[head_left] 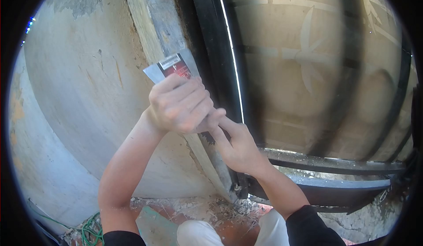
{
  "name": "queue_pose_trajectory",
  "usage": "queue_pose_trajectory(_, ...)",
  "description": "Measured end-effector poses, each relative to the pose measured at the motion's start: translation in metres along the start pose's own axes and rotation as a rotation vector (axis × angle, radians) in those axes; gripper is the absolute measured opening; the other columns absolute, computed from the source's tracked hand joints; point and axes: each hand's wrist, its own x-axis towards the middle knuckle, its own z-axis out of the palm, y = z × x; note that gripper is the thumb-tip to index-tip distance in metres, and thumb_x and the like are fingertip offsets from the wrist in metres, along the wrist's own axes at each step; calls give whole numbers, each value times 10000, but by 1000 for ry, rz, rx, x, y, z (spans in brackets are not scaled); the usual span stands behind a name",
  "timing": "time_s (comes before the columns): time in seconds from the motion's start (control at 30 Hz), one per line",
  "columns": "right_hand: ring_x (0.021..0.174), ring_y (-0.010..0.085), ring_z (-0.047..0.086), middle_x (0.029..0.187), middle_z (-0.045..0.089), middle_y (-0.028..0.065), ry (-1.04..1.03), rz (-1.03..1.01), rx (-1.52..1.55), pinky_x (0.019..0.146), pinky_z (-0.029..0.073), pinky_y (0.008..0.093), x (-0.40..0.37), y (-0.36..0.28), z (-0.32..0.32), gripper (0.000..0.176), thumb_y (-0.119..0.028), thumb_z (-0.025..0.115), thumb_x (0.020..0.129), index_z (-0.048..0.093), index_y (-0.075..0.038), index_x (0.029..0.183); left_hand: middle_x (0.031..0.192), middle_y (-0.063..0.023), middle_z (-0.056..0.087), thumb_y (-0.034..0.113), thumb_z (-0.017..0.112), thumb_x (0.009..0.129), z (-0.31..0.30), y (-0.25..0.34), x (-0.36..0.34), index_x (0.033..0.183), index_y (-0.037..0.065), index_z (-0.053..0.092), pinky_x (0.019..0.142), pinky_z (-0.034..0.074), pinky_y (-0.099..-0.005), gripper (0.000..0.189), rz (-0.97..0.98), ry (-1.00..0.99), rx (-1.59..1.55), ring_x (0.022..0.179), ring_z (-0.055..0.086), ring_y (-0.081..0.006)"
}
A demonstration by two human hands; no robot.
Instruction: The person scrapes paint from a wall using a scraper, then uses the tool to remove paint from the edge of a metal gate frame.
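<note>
A wide-bladed scraper (190, 60) points up and to the left, its metal blade flat against or close over the flaking grey edge of the wall (164, 19). A red label with a white barcode sticker shows on the blade. My left hand (181, 104) is wrapped around the scraper just below the blade, hiding its handle. Lower down, my right hand (235, 147) meets the left at the handle end, with its fingers closed there and partly covered.
Left of the edge, a pale wall (83, 96) has patchy, peeling paint. A dark metal gate (282, 91) with tan panels stands to the right. Debris (207, 208) litters the floor, and a green cord (90, 230) lies coiled at lower left.
</note>
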Motion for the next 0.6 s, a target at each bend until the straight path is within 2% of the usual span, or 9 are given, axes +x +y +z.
queue_pose_trajectory(0.03, 560, 383, 553, 670, 558, 232, 32, -34, 12, 584, 469, 380, -6, 6, 5, 216, -154, 488, 1000, 576, -35, 1157, 526, -24, 533, 251, 652, 817, -3, 1, -2, 518, 104, 513, 480, 340, -250, 361, 2, -8, -2, 561, 624, -170)
queue_pose_trajectory(0.1, 558, 394, 565, 663, 552, 234, 67, -83, 23, 572, 467, 382, -3, 6, 8, 216, -150, 491, 999, 576, -45, 1167, 579, -55, 625, 247, 531, 924, -9, 2, -3, 563, 72, 554, 505, 374, -262, 402, 46, -121, 3, 586, 671, -183)
queue_pose_trajectory(0.13, 564, 400, 575, 668, 558, 238, 53, -79, 14, 571, 469, 384, 5, 1, 6, 246, -150, 499, 997, 565, -53, 1213, 579, -55, 625, 247, 531, 924, -9, -5, -1, 563, 72, 554, 505, 374, -262, 402, 49, -116, 14, 586, 671, -183)
queue_pose_trajectory(0.2, 571, 407, 585, 674, 564, 242, 37, -73, 6, 569, 472, 385, 13, -3, 10, 282, -150, 507, 995, 553, -62, 1259, 567, -37, 575, 246, 640, 836, -10, -22, 4, 558, 102, 536, 502, 396, -263, 330, 29, -79, 6, 581, 643, -189)
queue_pose_trajectory(0.3, 609, 414, 599, 694, 573, 257, 69, -80, -10, 583, 482, 388, 14, 2, 22, 299, -152, 521, 989, 548, -52, 1270, 590, -45, 598, 261, 647, 832, -5, -19, -15, 576, 103, 543, 521, 420, -275, 318, -12, 0, 2, 592, 652, -206)
queue_pose_trajectory(0.37, 508, 234, 521, 606, 520, 160, 157, -119, -68, 519, 416, 328, -12, 23, 38, 184, -152, 541, 975, 582, 2, 1068, 615, -54, 613, 280, 644, 826, -8, 6, -26, 585, 100, 545, 540, 428, -278, 317, 23, -36, -18, 626, 662, -200)
queue_pose_trajectory(0.4, 508, 234, 521, 606, 520, 160, 156, -126, -67, 519, 416, 328, -24, 30, 41, 184, -152, 541, 975, 582, 2, 1068, 622, -57, 612, 289, 629, 843, -7, 19, -31, 584, 102, 542, 547, 427, -276, 331, 25, -56, -55, 640, 662, -200)
queue_pose_trajectory(0.47, 667, 411, 635, 717, 608, 255, 186, -134, -135, 597, 494, 413, -39, 34, 39, 224, -147, 551, 971, 585, 4, 1132, 629, -61, 611, 298, 614, 860, -6, 25, -33, 582, 104, 539, 553, 425, -275, 347, 23, -71, -85, 654, 662, -200)
queue_pose_trajectory(0.6, 691, 415, 653, 716, 624, 246, 108, 28, -119, 611, 505, 425, -32, 18, 42, 236, -146, 563, 963, 589, 29, 1119, 588, -37, 535, 279, 632, 776, -11, 16, -28, 574, 104, 525, 529, 382, -275, 288, 78, -102, -136, 590, 587, -185)
